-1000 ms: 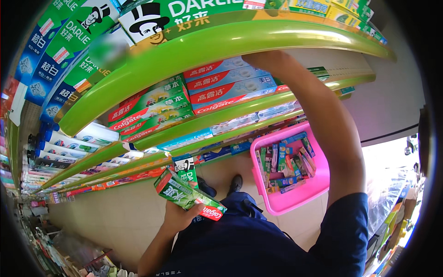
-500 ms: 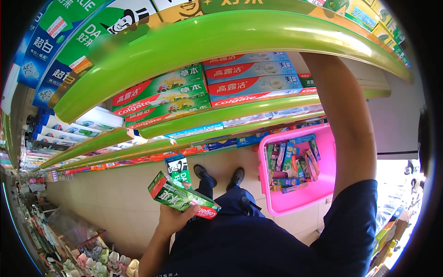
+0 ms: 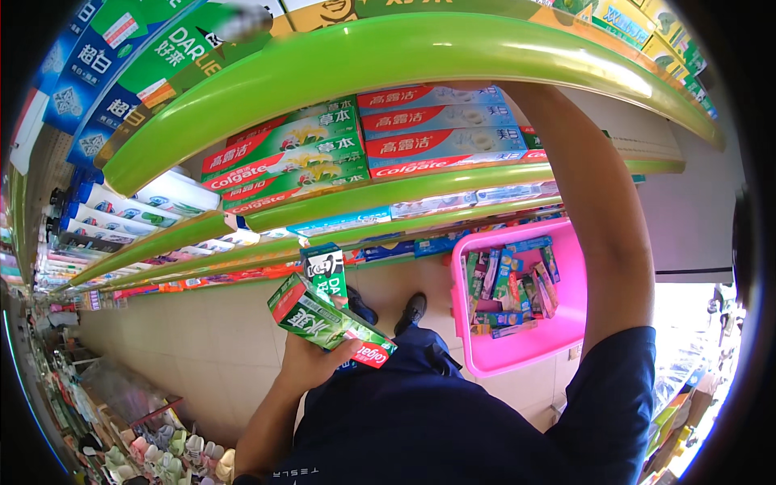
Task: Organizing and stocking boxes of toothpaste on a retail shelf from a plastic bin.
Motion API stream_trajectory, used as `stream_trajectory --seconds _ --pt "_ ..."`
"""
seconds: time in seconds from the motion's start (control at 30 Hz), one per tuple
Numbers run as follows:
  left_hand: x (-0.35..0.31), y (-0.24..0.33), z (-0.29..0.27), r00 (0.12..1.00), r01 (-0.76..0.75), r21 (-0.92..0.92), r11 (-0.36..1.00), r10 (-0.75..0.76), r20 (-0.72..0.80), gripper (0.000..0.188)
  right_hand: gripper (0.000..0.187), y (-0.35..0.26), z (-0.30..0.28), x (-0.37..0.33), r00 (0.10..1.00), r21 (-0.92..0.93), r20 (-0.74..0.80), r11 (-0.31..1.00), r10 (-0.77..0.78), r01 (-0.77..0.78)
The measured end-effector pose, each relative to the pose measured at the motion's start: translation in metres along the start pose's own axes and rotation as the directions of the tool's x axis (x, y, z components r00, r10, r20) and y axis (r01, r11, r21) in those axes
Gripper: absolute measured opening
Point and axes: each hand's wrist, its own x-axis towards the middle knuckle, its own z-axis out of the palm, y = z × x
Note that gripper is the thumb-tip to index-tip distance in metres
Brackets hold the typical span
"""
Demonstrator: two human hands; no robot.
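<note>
My left hand (image 3: 311, 362) is wrapped round toothpaste boxes in front of my body. A green and red toothpaste box (image 3: 317, 323) lies tilted on top, and a green, white and dark blue box (image 3: 326, 271) sticks out behind it. My right arm reaches up under the broad green shelf edge, which hides the hand and whatever it may touch. Just below that edge, closest to the right wrist, is a stack of red and light blue toothpaste boxes (image 3: 444, 136). Red and green toothpaste boxes (image 3: 283, 166) are stacked to their left.
A pink basket (image 3: 529, 347) holding several small boxes (image 3: 511, 291) stands on the tiled floor to the right of my feet. The green shelf edge (image 3: 404, 50) curves across the front. Shoes (image 3: 174, 453) are displayed at the lower left.
My left hand has moved slightly up and to the right with its boxes. The right forearm has shifted left at the shelf, its hand still hidden.
</note>
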Motion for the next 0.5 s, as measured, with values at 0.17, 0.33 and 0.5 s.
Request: stream_trajectory --seconds 0.17,0.33,0.5 --pt "0.002 0.003 0.006 0.998 -0.059 -0.143 0.988 0.056 -0.025 0.061 0.033 -0.027 0.0 -0.002 0.999 0.05 0.009 0.998 -0.044 0.043" --pt "0.008 0.018 0.019 0.999 -0.047 -0.544 0.838 0.025 -0.047 0.071 0.027 -0.101 -0.023 -0.083 0.976 -0.257 -0.206 0.966 -0.073 0.019" --pt "0.019 0.021 0.026 0.986 -0.13 -0.564 0.815 0.167 0.016 0.081 0.038 -0.165 -0.062 -0.164 0.797 0.788 0.596 0.258 -0.095 -0.559"
